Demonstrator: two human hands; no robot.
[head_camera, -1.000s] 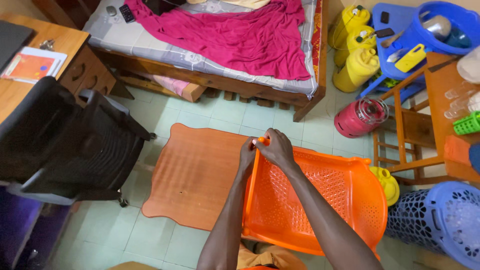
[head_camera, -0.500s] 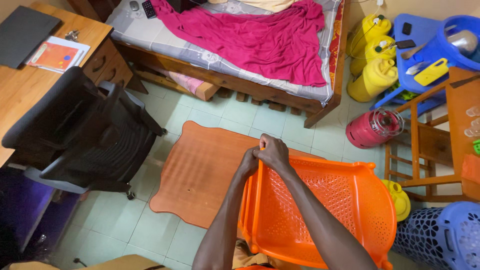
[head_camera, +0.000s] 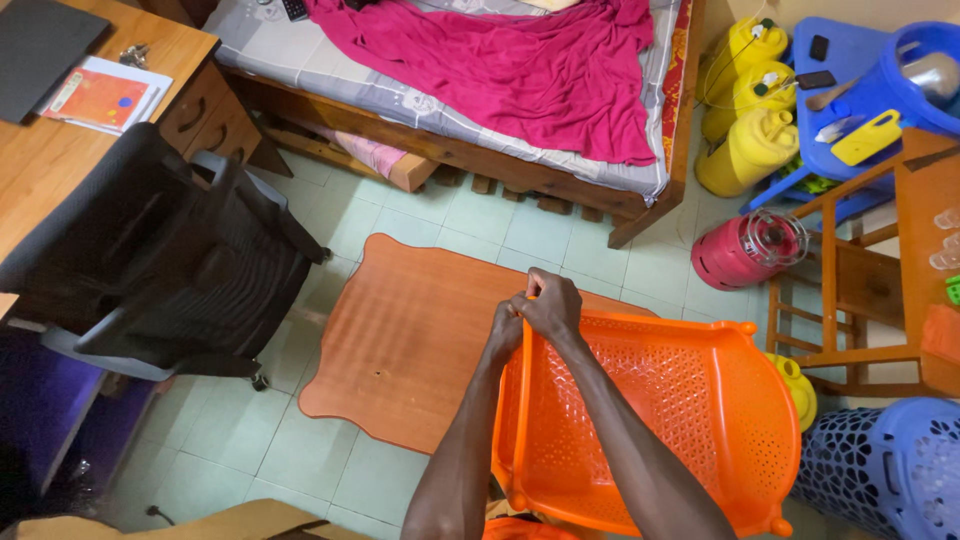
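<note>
An orange perforated plastic tray (head_camera: 680, 420), curved at its right side, rests tilted over the right part of a low wooden table (head_camera: 400, 340). Both my hands meet at its upper left corner. My right hand (head_camera: 550, 305) grips the corner of the rim from above. My left hand (head_camera: 505, 330) pinches the same corner from the left side. My forearms run up from the bottom edge of the view, the right one crossing over the tray. A second orange layer shows just under the tray's left edge.
A black office chair (head_camera: 170, 270) stands left, by a wooden desk (head_camera: 40, 150) with a booklet. Beyond the table is a bed with a magenta cloth (head_camera: 500, 60). Right: yellow jerrycans (head_camera: 750, 150), a pink gas cylinder (head_camera: 750, 250), a wooden rack (head_camera: 850, 300), blue baskets (head_camera: 890, 470).
My hands stay clasped on the tray's corner; the tray has shifted slightly and the view has moved a little. Grip looks the same.
</note>
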